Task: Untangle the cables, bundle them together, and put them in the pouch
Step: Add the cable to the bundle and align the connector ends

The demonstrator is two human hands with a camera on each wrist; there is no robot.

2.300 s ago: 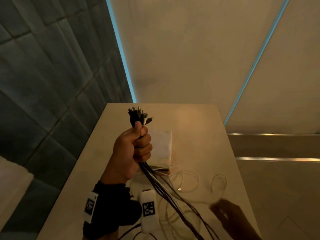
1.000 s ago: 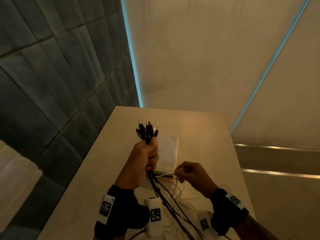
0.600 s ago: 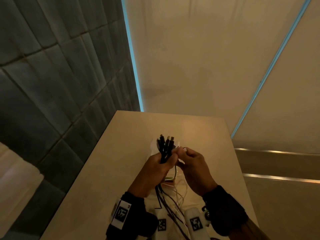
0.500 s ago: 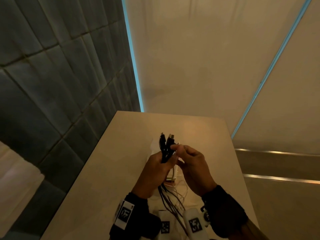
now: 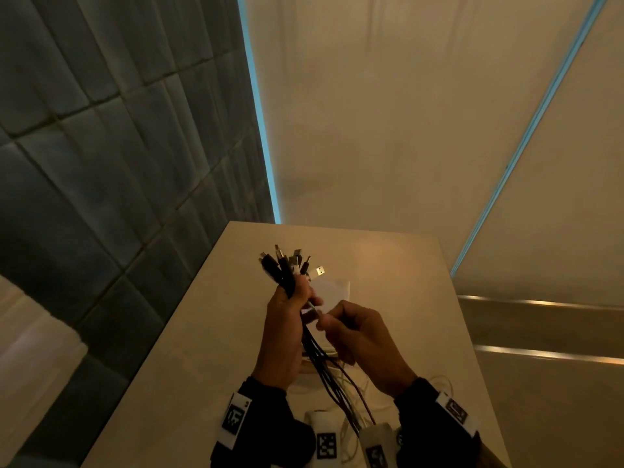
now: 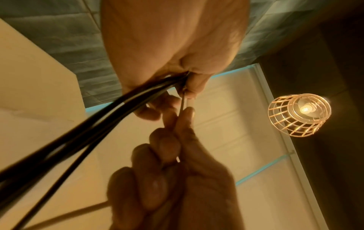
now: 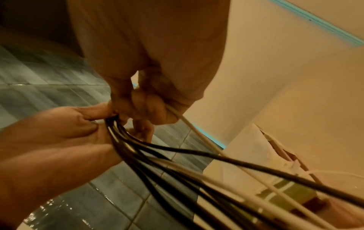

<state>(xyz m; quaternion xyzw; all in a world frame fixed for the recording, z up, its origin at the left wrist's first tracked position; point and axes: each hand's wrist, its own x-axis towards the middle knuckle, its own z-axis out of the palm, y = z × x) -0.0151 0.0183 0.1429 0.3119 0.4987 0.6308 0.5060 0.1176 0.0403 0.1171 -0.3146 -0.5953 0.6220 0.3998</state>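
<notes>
My left hand (image 5: 293,300) grips a bundle of black cables (image 5: 285,270) upright above the table, their plugs fanned out at the top. A white USB plug (image 5: 320,271) sticks out on the bundle's right side. My right hand (image 5: 328,321) pinches the thin white cable (image 7: 194,132) just below the left hand's fingers. In the left wrist view that cable (image 6: 183,105) runs between both hands, beside the black cables (image 6: 94,124). The loose ends hang down to the table (image 5: 209,332). The white pouch (image 5: 335,288) lies flat behind the hands, partly hidden.
More white cable loops (image 5: 439,380) lie on the table near its front right. A tiled wall (image 5: 101,163) runs along the table's left edge, a plain wall behind. A wire-cage lamp (image 6: 299,115) hangs overhead.
My right hand came up from the table with a white cable end and joined it to the bundle. It has since slid down below the left hand, which tilted the plugs leftwards.
</notes>
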